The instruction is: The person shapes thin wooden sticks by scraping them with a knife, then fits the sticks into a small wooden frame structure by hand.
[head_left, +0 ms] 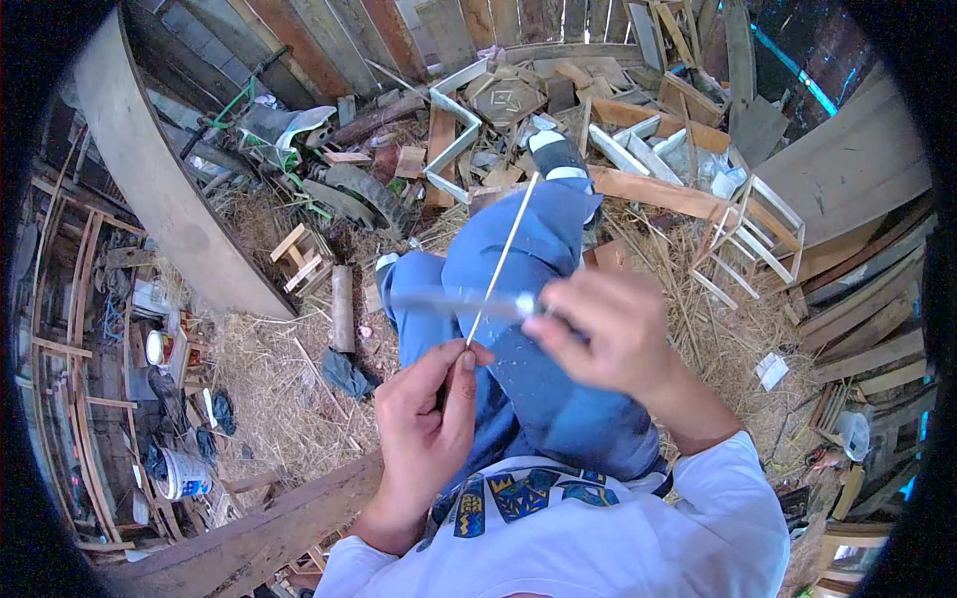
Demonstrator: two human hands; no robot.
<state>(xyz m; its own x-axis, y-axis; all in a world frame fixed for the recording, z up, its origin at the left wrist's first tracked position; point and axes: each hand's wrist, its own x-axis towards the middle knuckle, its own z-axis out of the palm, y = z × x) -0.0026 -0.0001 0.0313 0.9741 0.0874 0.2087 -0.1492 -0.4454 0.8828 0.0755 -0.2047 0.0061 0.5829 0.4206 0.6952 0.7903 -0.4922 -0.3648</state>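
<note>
Between the thumb and fingers of my left hand (434,404) is the lower end of a thin pale wooden stick (508,242), which slants up and away over my blue trousers. My right hand (608,324) is closed round the handle of a knife, slightly smeared by motion. The knife's blade (449,303) points left and crosses the stick a little above my left fingers. Whether the blade touches the stick I cannot tell. Small pale specks lie on the trousers (538,369) below.
Straw covers the ground around my feet. Ahead lie wood scraps, a tyre (367,194) and white frames (758,234). A large curved board (179,169) leans on the left, near a white bucket (184,473). A wooden beam (269,523) runs beside me.
</note>
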